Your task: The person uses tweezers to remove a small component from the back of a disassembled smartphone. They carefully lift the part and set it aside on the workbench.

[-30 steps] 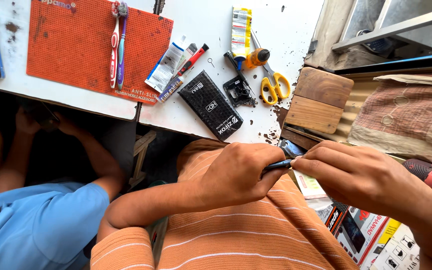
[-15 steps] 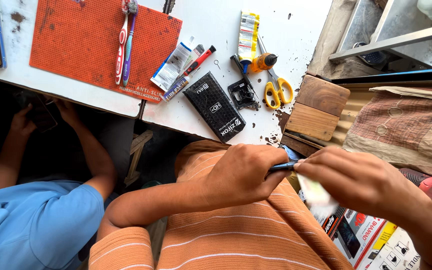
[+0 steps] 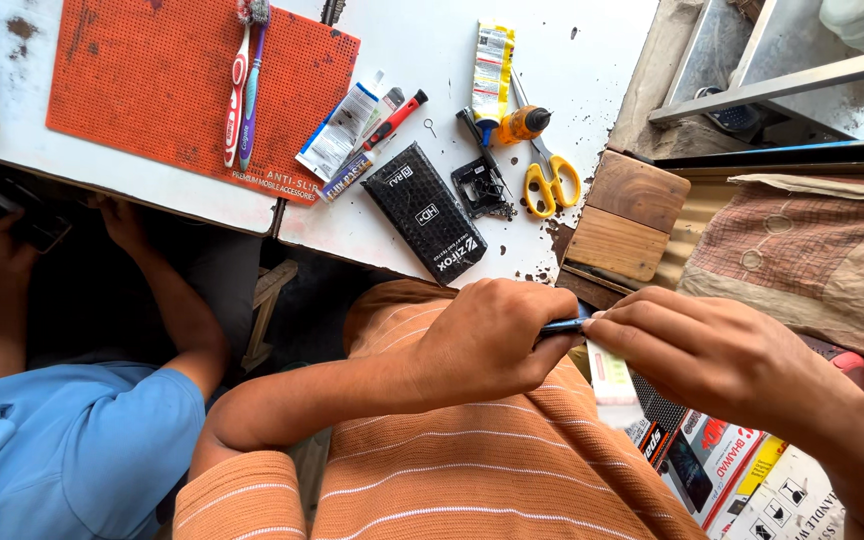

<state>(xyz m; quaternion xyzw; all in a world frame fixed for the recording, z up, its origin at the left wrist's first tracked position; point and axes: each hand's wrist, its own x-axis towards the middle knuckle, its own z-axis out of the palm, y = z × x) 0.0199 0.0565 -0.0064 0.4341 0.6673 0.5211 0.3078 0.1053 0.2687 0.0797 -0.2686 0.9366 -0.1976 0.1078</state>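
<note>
Head view, lap-level work at the near edge of the white counter (image 3: pixel 422 40).

Far left: a co-worker in a blue shirt (image 3: pixel 72 450) sits at 9 o'clock, both hands under the counter edge on a small dark object; not part of this work.

On the counter, left to right: orange anti-slip mat (image 3: pixel 152 90) at 11 o'clock with two toothbrushes (image 3: pixel 244 85) lying on it; sachets and a red-capped marker (image 3: pixel 392 118); black slim box (image 3: pixel 424 212) at 12 o'clock; small black frame part (image 3: pixel 479 188); yellow-handled scissors (image 3: pixel 550 180); glue tube (image 3: pixel 492 65); small orange-yellow bottle (image 3: pixel 527 123). Wooden blocks (image 3: pixel 624 215) sit just beyond the counter's right edge.

Left hand (image 3: pixel 487 340): fingers curled tight, closed on a thin blue tool (image 3: pixel 562 325), only its tip showing at 3 o'clock of the fist.

Right hand (image 3: pixel 712 350): grip pressed together, pinching the tool tip and what looks like a pale strip (image 3: pixel 612 375) hanging at 6 o'clock below the fingertips. Exact contact is hidden by the fingers.

Judgement on technique: the two hands meet over the orange striped shirt (image 3: pixel 452 470), unsupported. Bracing the wrists against the lap would steady the tip. Keep the pinch close to the tip, pull along the tool's axis, not sideways. A dropped piece would land in the lap or among the printed packets (image 3: pixel 712 460) at 5 o'clock.
</note>
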